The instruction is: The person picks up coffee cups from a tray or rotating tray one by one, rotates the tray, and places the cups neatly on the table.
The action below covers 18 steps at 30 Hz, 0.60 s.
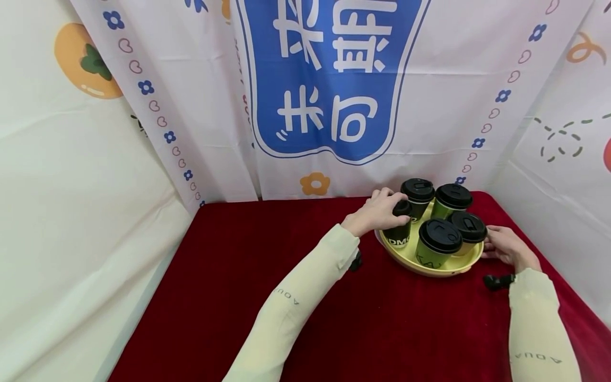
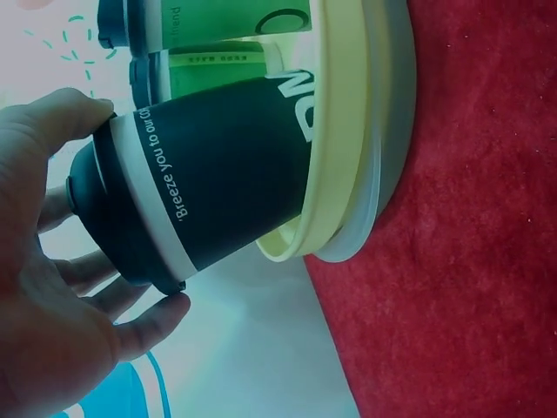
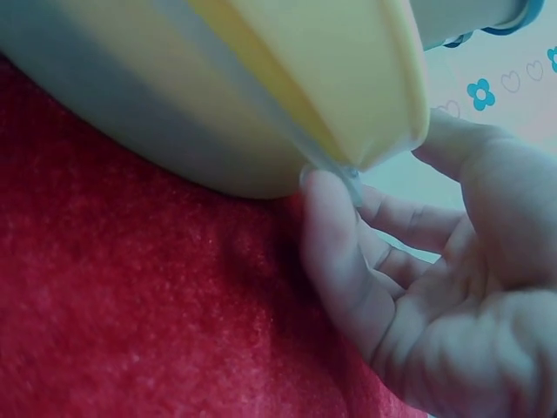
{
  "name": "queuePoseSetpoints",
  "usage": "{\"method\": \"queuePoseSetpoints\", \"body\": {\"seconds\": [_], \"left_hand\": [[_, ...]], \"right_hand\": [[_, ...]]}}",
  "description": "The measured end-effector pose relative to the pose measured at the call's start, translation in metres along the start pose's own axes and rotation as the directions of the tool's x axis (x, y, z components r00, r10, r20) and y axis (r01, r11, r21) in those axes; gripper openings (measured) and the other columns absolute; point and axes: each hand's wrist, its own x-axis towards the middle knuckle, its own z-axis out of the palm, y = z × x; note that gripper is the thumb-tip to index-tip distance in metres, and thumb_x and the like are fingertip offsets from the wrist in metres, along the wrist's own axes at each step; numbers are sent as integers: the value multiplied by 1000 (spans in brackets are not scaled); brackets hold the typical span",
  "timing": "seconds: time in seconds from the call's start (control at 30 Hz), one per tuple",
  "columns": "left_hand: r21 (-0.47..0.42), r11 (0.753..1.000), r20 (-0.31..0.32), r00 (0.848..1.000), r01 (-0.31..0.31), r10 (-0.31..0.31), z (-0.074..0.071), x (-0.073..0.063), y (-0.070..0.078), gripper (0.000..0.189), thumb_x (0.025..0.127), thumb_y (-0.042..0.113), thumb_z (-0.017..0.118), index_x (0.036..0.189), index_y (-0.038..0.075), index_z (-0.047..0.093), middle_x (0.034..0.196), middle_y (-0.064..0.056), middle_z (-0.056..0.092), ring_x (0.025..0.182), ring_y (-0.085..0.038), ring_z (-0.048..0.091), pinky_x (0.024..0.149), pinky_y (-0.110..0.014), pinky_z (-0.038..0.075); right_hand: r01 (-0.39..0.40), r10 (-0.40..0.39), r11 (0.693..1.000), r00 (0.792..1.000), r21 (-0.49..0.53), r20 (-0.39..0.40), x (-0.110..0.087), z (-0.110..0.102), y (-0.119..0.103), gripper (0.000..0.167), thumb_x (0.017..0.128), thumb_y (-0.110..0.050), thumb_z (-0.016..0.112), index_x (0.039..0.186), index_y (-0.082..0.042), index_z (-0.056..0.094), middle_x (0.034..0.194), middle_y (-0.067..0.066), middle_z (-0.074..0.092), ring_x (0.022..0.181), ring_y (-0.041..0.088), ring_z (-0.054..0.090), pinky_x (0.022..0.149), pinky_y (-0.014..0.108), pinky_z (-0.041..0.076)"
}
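My left hand point(image 1: 377, 212) grips a dark paper coffee cup point(image 1: 399, 235) from above, thumb and fingers spread around its black lid. In the left wrist view, this cup point(image 2: 235, 165) leans a little, its lower end inside the rim of a round yellow tray point(image 2: 338, 131). At the tray's right side, my right hand point(image 1: 508, 246) holds the edge. Seen from the right wrist, that hand point(image 3: 461, 296) has its thumb low against the pale lip under the tray wall point(image 3: 348, 70), with fingers partly hidden behind it.
Several lidded cups share the tray: a green one point(image 1: 433, 252) in front, another green one point(image 1: 453, 199) behind, a dark one point(image 1: 417, 196) at the back and one point(image 1: 470, 228) by my right hand. Red cloth point(image 1: 286, 339) covers the table; printed curtains point(image 1: 219, 132) stand behind it.
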Motion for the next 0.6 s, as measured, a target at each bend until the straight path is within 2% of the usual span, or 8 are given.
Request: {"method": "queuePoseSetpoints", "body": {"seconds": [0.2,0.33,0.6], "left_hand": [[-93,996,-49,999,-14,10,-9,-6,-11,57,92,52,56,144,33,45,146,-4,41,126,-21,38,101,-37,44],[-163,987,-88,996,-7,-7,-20,-12,-19,57,91,52,58,143,31,48,144,-5,44,122,-22,39,98,-35,44],[-210,977,-126,991,23,-51,-37,-23,-38,54,92,49,58,140,27,50,136,-8,47,118,-25,40,89,-38,46]], "right_hand": [[-4,4,1000,1000,18,0,1,1,1,30,106,-30,38,87,-28,61,71,-6,66,69,7,67,65,32,59],[-8,8,1000,1000,16,-7,1,1,1,29,106,-30,39,87,-28,60,71,-6,65,68,8,67,65,32,59],[-11,11,1000,1000,20,-6,-1,0,-2,31,106,-30,39,86,-26,61,70,-6,65,67,7,66,64,31,59]]}}
